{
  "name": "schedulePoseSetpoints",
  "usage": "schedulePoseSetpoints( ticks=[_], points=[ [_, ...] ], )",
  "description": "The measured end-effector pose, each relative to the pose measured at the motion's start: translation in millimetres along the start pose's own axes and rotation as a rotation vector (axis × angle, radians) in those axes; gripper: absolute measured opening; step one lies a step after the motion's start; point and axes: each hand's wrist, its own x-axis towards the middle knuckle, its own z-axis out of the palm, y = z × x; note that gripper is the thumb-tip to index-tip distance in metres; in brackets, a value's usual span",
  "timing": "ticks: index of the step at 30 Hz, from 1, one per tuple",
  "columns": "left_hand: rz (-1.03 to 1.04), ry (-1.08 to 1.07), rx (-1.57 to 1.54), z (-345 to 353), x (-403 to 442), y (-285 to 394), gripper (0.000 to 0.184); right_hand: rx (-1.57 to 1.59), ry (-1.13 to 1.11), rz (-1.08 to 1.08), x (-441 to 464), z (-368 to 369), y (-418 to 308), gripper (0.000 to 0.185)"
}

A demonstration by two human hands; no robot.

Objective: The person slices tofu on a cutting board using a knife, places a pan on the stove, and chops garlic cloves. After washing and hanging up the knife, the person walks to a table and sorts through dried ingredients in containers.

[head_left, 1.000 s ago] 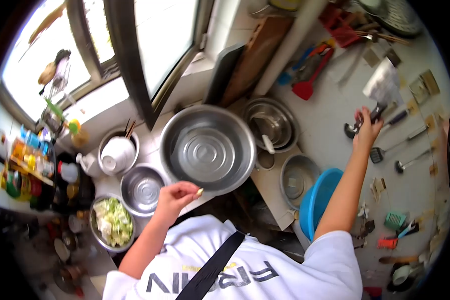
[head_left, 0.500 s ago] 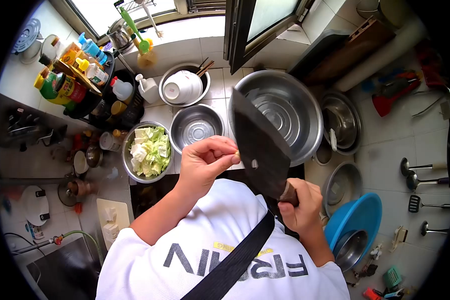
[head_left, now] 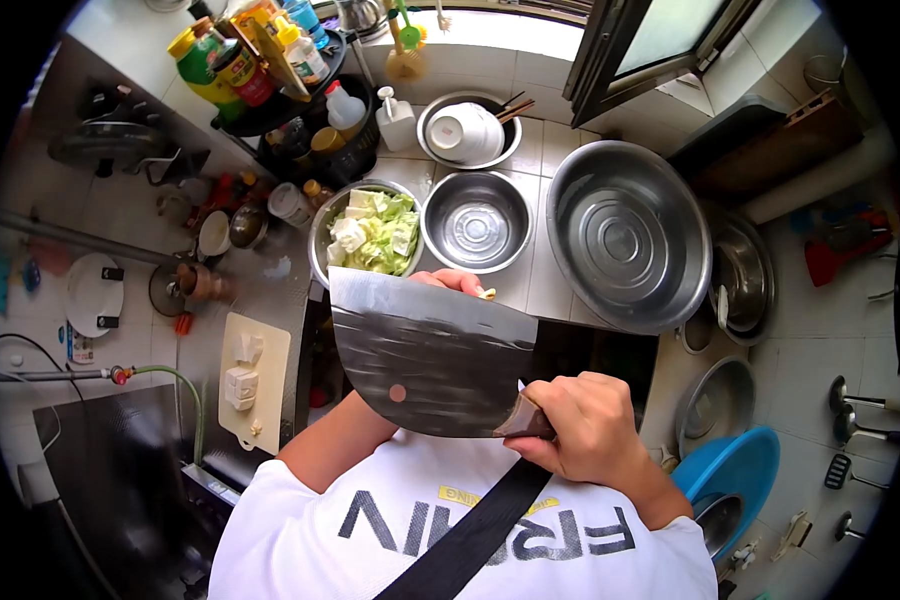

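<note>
A broad cleaver (head_left: 430,350) is held level in front of the chest, its wooden handle (head_left: 526,418) wrapped in my right hand (head_left: 590,425). Behind the blade's upper edge, my left hand (head_left: 450,280) shows only some fingers, pinched on a small pale yellowish piece (head_left: 486,294). The blade hides the rest of that hand. Just beyond it stands a metal bowl (head_left: 319,240) of chopped cabbage (head_left: 385,230) with white chunks. Beside that bowl is a smaller metal bowl (head_left: 477,265) with nothing visible in it.
A large metal basin (head_left: 705,250) is at the right, with a blue basin (head_left: 760,465) lower down. On the left lies a cutting board (head_left: 270,375) with white blocks. Bottles crowd a black rack (head_left: 270,115). White bowls (head_left: 465,135) sit in a metal bowl behind. An open window (head_left: 660,50) is above.
My right hand has come from the wall at the right to the chest with the cleaver, which has turned from upright to level. The view has swung left.
</note>
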Motion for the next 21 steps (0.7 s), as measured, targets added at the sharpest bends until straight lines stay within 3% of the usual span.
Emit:
schedulePoseSetpoints(
  ticks=[5, 11, 18, 21],
  points=[
    [-0.042, 0.137, -0.138, 4, -45, 24, 0.02, 0.023, -0.042, -0.07, -4, 18, -29, 0.044],
    [0.054, 0.178, 0.138, 2, -102, 42, 0.016, -0.006, -0.04, -0.092, -24, 40, -85, 0.043],
    [0.068, -0.031, 0.066, -17, -190, 55, 0.015, -0.017, 0.05, 0.02, -83, 94, -176, 0.043],
    [0.082, -0.129, 0.196, -20, -243, 44, 0.018, -0.05, 0.09, 0.163, -130, 121, -233, 0.042]
  ],
)
